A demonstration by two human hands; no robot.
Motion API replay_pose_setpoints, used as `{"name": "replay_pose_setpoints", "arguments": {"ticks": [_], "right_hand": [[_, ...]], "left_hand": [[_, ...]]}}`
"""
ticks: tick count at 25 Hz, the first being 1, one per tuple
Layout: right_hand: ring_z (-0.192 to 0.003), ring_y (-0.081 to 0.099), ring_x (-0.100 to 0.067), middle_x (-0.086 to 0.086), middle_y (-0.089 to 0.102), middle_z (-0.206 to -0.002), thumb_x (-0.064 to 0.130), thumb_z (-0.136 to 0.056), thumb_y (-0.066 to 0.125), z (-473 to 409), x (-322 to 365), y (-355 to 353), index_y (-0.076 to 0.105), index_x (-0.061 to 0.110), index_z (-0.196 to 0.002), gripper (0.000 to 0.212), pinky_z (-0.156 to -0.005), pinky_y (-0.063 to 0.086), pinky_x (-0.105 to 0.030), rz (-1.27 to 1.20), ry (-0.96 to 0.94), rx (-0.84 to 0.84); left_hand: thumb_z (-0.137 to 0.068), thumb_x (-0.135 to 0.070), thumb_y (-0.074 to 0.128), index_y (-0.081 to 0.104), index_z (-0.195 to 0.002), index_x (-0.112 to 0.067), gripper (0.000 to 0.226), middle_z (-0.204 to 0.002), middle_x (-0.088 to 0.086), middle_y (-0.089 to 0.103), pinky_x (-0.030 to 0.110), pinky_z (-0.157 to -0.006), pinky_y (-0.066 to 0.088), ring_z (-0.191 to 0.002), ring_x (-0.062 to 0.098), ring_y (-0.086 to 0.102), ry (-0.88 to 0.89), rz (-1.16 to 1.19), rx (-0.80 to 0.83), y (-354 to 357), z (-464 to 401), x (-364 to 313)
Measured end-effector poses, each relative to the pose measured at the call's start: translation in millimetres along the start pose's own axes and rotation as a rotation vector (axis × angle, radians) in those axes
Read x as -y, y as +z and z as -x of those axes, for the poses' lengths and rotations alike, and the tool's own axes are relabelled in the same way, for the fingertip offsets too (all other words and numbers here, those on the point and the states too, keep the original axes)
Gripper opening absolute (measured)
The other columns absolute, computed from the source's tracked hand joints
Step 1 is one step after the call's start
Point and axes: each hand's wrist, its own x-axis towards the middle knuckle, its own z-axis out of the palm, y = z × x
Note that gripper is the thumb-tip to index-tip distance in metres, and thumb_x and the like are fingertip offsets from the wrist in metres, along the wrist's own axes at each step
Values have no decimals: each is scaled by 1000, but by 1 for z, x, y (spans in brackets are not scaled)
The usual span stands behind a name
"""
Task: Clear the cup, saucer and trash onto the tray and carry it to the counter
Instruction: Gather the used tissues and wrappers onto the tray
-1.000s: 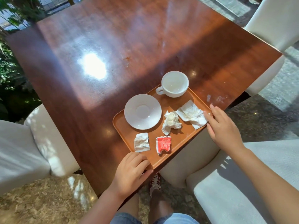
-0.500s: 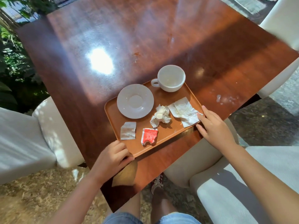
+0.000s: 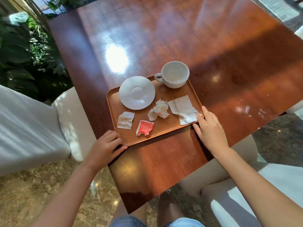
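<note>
A brown tray (image 3: 172,128) lies on the glossy wooden table (image 3: 164,38). On the tray stand a white cup (image 3: 174,74) at the far right corner and a white saucer (image 3: 137,92) to its left. The trash on it is a crumpled napkin (image 3: 159,110), a flat napkin (image 3: 182,108), a red torn packet (image 3: 145,128) and a pale torn packet (image 3: 125,120). My left hand (image 3: 105,146) grips the tray's near left corner. My right hand (image 3: 209,126) holds its right edge, fingers on the flat napkin's corner.
Cream chairs stand at the left (image 3: 32,128), the lower right (image 3: 246,194) and the far right. Green plants (image 3: 21,51) grow beyond the left chair. Marble floor (image 3: 41,185) and my knees (image 3: 164,217) show below the table's near corner.
The tray sits further in from the table's near edge than before, with both hands still on it. My head has moved, so the view has swung round the table.
</note>
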Motion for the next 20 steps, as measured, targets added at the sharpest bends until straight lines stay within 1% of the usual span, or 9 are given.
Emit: {"name": "replay_pose_setpoints", "arguments": {"ticks": [5, 7, 9, 11, 12, 13, 15, 18, 20], "right_hand": [[-102, 60, -43, -32, 58, -121, 10, -73, 75, -5, 9, -2, 65, -4, -99, 31, -74, 56, -44, 42, -14, -9], [-105, 59, -41, -29, 58, -122, 15, -75, 74, -4, 8, -4, 65, -1, -104, 35, -79, 55, -44, 62, -19, -12], [-110, 58, -39, -26, 59, -123, 19, -76, 72, -3, 5, -7, 65, 3, -109, 37, -88, 50, -46, 76, -29, -22], [-114, 57, -38, -24, 60, -124, 19, -78, 71, -2, 3, -11, 65, 4, -110, 37, -94, 47, -47, 58, -16, -39], [-115, 56, -37, -24, 59, -125, 19, -78, 71, -2, 3, -13, 64, 4, -112, 38, -95, 46, -47, 42, 2, -47], [-116, 56, -36, -23, 59, -126, 19, -79, 70, -4, 3, -16, 63, 5, -114, 38, -95, 46, -47, 25, 16, -55], [-116, 56, -34, -20, 59, -128, 15, -78, 71, -13, 6, -23, 64, 6, -116, 39, -92, 48, -46, -21, -12, -71], [-114, 56, -34, -18, 60, -126, 11, -75, 72, -39, 13, -28, 64, 7, -115, 41, -86, 53, -42, -71, -191, -18], [-119, 53, -34, -17, 57, -130, 12, -77, 70, -54, 19, -27, 61, 9, -120, 44, -87, 53, -42, -63, -277, 103]], "left_hand": [[-88, -31, 55, 66, -74, -2, 33, -84, 8, 65, 23, -75, 48, -92, 18, 55, -7, -32, -33, -4, 1, 7], [-88, -30, 54, 67, -78, -2, 33, -86, 9, 66, 29, -79, 51, -94, 21, 57, -28, -44, -40, -4, 2, 2], [-85, -29, 56, 70, -87, -1, 31, -95, 12, 66, 39, -85, 52, -98, 26, 59, -112, -52, -87, -2, 2, -12], [-82, -27, 59, 69, -102, -2, 34, -110, 15, 64, 43, -95, 46, -109, 30, 56, -186, -45, -139, 6, -2, -42], [-81, -26, 60, 68, -108, -3, 36, -117, 16, 62, 44, -99, 43, -115, 30, 53, -174, -14, -150, 14, -7, -62], [-80, -25, 61, 66, -113, -5, 39, -123, 16, 60, 44, -102, 40, -120, 30, 50, -129, 36, -138, 23, -14, -84], [-81, -27, 61, 61, -121, -11, 43, -134, 13, 55, 43, -107, 34, -131, 27, 42, 6, 110, -35, 47, -29, -127], [-86, -33, 51, 48, -135, -21, 50, -147, 7, 43, 40, -112, 28, -141, 21, 28, 118, 34, 148, 82, -51, -161], [-89, -37, 45, 41, -140, -24, 52, -150, 6, 39, 42, -114, 25, -142, 20, 24, 116, -45, 215, 94, -62, -164]]}}
